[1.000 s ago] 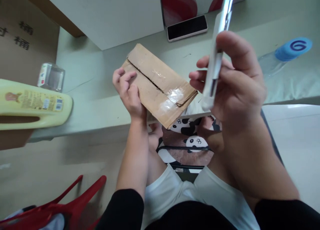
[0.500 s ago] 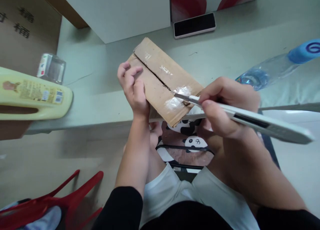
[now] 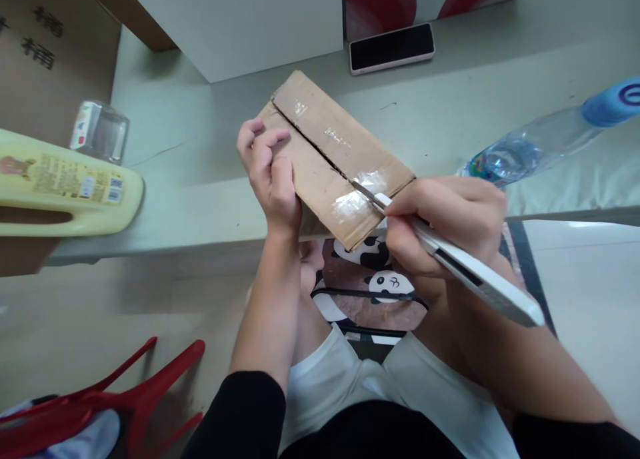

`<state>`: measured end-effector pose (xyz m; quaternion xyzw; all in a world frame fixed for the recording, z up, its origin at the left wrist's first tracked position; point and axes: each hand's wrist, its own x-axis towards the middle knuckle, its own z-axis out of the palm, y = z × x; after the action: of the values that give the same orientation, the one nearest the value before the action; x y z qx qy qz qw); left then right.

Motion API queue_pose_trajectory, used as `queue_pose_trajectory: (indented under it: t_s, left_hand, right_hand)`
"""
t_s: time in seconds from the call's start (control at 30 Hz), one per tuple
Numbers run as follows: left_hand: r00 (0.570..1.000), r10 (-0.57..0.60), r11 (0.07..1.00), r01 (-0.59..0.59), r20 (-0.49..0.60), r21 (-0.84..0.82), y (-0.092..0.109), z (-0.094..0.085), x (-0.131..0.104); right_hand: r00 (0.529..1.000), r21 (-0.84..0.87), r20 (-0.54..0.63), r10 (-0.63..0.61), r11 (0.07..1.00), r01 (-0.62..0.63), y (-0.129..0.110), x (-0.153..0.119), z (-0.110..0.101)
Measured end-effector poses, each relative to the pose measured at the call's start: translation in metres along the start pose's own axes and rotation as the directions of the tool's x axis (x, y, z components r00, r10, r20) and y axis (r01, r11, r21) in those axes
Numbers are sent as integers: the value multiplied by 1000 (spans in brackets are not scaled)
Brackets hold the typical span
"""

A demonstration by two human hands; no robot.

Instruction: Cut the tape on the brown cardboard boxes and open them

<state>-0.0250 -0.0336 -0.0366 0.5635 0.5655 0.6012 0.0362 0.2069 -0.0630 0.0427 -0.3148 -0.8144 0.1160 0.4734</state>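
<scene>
A small brown cardboard box (image 3: 320,172) lies tilted at the table's near edge, with a dark seam along its top and shiny clear tape (image 3: 353,204) across the seam's near end. My left hand (image 3: 271,172) grips the box by its left side, fingers curled over the top. In my right hand (image 3: 445,222) is a white utility knife (image 3: 480,276), held much like a pen. Its thin blade reaches the seam where the tape lies. The underside of the box and my left palm are hidden.
A phone (image 3: 393,48) lies behind the box, beside a large white carton (image 3: 250,26). A water bottle (image 3: 540,139) lies at right. At left are a yellow jug (image 3: 110,192) and a clear plastic container (image 3: 103,131). A red stool (image 3: 145,406) stands on the floor.
The knife's handle has swung inward and toward my body, making the knife steeper across the box. My right hand has shifted slightly left. My left hand keeps its grip on the box.
</scene>
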Motion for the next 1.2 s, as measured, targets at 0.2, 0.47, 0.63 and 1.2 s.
queue_pose_trajectory:
  t_s: [0.2, 0.47, 0.63, 1.2]
  left_hand:
    - [1000, 11, 1000, -11, 0, 0, 2, -2, 1]
    - [1000, -5, 1000, 5, 10, 0, 2, -2, 2]
    - [1000, 13, 1000, -13, -28, 23, 3, 0, 2]
    - [998, 14, 999, -11, 64, -39, 1, -1, -1]
  right_hand:
    - [998, -13, 70, 4, 1000, -3, 2, 0, 3]
    - [1000, 8, -13, -2, 1000, 3, 4, -3, -2]
    - [995, -21, 90, 31, 999, -29, 6, -3, -1]
    - [984, 28, 149, 97, 994, -103, -6, -4, -13]
